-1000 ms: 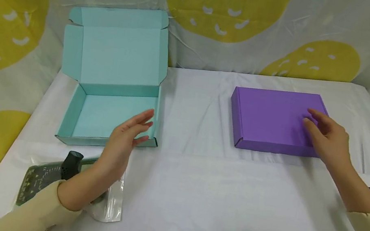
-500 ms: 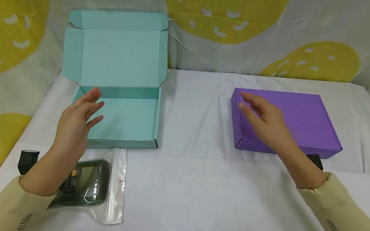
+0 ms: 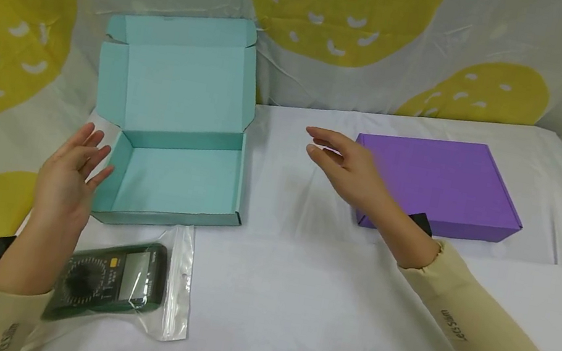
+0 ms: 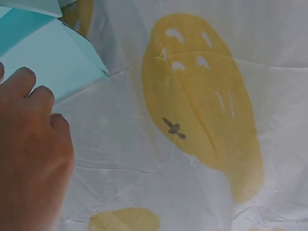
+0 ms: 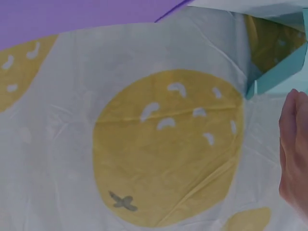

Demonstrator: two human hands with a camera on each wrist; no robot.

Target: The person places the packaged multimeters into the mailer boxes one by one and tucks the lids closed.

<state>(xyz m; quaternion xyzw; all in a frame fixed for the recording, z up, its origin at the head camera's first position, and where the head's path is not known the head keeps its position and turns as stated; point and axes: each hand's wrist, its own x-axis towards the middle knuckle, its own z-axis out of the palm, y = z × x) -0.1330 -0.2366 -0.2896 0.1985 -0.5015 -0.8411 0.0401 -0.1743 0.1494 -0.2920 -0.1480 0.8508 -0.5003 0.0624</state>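
A light teal cardboard box [image 3: 178,179] stands with its lid raised at the back left, and nothing lies inside it. My left hand [image 3: 68,179] is at the box's left wall, fingers loosely extended and holding nothing; whether it touches the wall I cannot tell. My right hand [image 3: 346,171] hovers between the two boxes, fingers relaxed, thumb apart and nothing in it. Behind its wrist lies a closed purple box [image 3: 444,179]. In front of the teal box a dark green multimeter [image 3: 113,278] lies in a clear zip bag [image 3: 179,289], partly covered by my left forearm.
White cloth [image 3: 290,315] covers the table. A pale curtain [image 3: 325,83] with yellow fruit shapes hangs behind and at the sides. The teal lid [image 3: 184,83] leans back near this curtain.
My left hand has moved left from over the teal box's front to its left side, uncovering the multimeter. My right hand has swept left across and off the purple box.
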